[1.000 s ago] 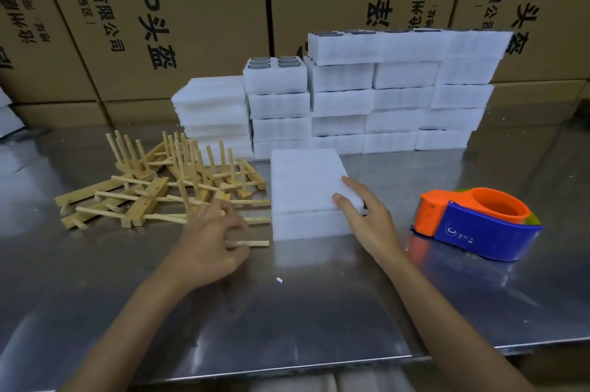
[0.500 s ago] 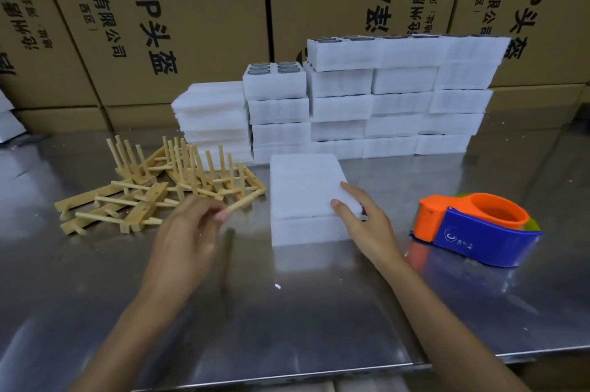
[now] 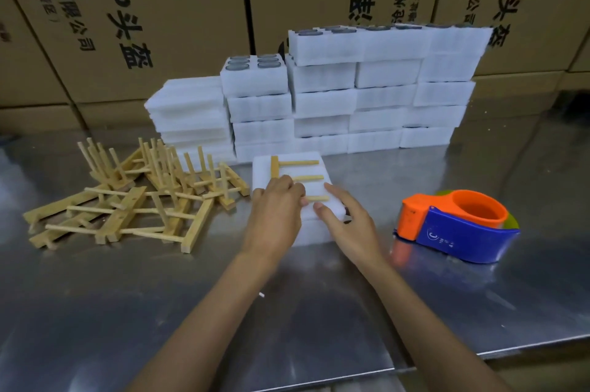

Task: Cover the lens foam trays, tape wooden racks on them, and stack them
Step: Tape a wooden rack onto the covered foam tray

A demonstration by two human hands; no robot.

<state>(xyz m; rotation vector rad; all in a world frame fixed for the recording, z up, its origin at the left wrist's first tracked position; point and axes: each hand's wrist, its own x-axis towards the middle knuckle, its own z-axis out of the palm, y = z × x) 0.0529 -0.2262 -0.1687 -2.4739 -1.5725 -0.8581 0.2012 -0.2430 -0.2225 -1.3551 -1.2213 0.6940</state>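
My left hand point(image 3: 274, 209) fingers curl over the spine of a wooden rack point(image 3: 295, 179), holding it flat on the covered foam tray point(image 3: 289, 168) at frame centre; three pegs point right across the white cover. My right hand point(image 3: 343, 217) lies on the tray's near right corner, fingers fairly straight and loosely spread, pressing the foam, thumb tip just beside the nearest peg. The tray sits on the steel worktop point(image 3: 223, 312). Left of it, a jumbled pile of wooden racks point(image 3: 134, 200), some pegs sticking up. Right of it, well apart, an orange and blue tape dispenser point(image 3: 459, 225). Behind, upper centre, stacked foam trays point(image 3: 367, 94) in rows, dark lenses showing in the top ones; a lower stack of plain foam sheets point(image 3: 188, 114) at their left. Cardboard boxes point(image 3: 143, 8) with printed characters fill the background.
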